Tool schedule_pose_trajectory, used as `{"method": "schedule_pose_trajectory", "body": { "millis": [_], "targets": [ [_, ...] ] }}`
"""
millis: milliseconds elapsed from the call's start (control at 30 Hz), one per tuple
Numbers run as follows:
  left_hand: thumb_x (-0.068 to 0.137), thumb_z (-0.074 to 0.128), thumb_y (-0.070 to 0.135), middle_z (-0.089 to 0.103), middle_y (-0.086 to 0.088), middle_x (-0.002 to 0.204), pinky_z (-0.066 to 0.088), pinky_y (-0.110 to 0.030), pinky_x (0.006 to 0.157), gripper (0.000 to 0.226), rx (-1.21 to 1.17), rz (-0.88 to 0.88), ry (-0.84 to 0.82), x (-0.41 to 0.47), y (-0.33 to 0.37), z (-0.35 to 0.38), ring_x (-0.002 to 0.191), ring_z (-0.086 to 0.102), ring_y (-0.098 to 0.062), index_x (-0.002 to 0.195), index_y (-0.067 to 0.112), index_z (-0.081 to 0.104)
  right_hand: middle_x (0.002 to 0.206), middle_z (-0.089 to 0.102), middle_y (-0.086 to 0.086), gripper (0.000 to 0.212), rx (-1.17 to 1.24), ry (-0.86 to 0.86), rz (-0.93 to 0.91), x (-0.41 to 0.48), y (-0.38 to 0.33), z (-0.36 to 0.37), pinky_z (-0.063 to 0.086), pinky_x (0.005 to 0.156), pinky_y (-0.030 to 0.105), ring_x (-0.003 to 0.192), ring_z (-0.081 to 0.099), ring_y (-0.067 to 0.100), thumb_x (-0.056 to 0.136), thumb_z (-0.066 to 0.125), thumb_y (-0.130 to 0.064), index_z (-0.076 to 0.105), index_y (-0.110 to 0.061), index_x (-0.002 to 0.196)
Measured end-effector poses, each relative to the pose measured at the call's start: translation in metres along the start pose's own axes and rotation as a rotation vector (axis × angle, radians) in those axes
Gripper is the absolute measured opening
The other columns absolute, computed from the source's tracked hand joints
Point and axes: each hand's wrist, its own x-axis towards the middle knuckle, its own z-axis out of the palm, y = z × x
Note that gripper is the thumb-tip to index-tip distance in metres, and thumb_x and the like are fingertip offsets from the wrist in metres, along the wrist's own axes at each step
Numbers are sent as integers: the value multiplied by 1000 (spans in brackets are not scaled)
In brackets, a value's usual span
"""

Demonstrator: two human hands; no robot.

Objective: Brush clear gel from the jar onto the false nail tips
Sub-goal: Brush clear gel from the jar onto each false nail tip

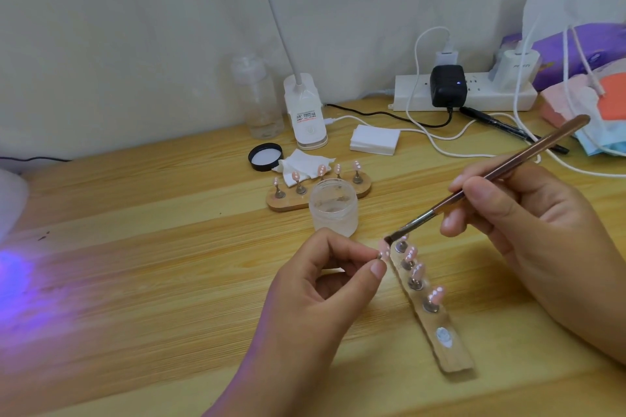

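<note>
Gel-coating under way: the left hand pinches a pink false nail tip; the right hand grips a copper-handled brush, bristles at it. The frosted plastic gel jar stands open just beyond. Next, likely: a light, even stroke.

— Where is the jar?
— Mid-table, upright and lidless, frosted clear. Just beyond it stands the far row of tips, pink with white dots, on pegs.
— And the brush?
— Copper-handled, gripped by the right hand, slanting down to the left. Its dark bristles touch one pink tip pinched in the left hand. The near row of tips stands just right.
</note>
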Motion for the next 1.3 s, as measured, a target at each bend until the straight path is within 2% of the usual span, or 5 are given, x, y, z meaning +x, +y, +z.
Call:
{"method": "schedule_pose_trajectory", "body": {
  "millis": [300, 633, 867, 1033, 1300],
  "targets": [
    [71, 76, 40, 70, 8, 82, 50, -15, 65, 17, -11, 85, -26, -5, 3, 4, 72, 64, -3, 82, 30, 69, 81, 70, 2, 23, -22, 17, -40, 3, 2, -4, 53, 81, 26, 83, 65, 18, 84, 70, -43, 72, -25, 99],
    [86, 68, 39, 47, 17, 71, 36, -12, 63, 21, 803, 738, -123, -9, -6, 19, 68, 42, -7, 71, 24, 69, 80, 70, 1, 17, 2, 22, -4, 5, 2, -2, 52, 77, 21, 81, 65, 13, 88, 60, -10, 73, -21, 92],
    [78, 66, 52, 39, 23, 60, 32, -9, 61, 19, 714, 480, -161, -5, -12, 14, 69, 39, 1, 80, 33, 64, 97, 72, -3, 26, -281, -35, -37, 1, -3, -5, 49, 81, 15, 96, 67, 7, 93, 59, 0, 69, -21, 104],
    [70, 60, 59, 50, 23, 69, 35, -11, 61, 23, 691, 370, -120, -11, -10, 13, 74, 46, 0, 80, 38, 55, 125, 59, 5, 55, -1248, -379, -308, 3, -2, -22, 51, 93, 36, 117, 56, 22, 78, 70, 7, 63, -15, 128],
    [83, 65, 15, 42, 12, 55, 32, -12, 50, 32, 253, 104, 20, -6, 2, 4, 51, 33, -3, 64, 30, 44, 137, 48, 4, 74, -1556, -530, -194, -3, -9, -32, 52, 88, 38, 123, 47, 21, 79, 69, -1, 48, -28, 144]
  ]
}}
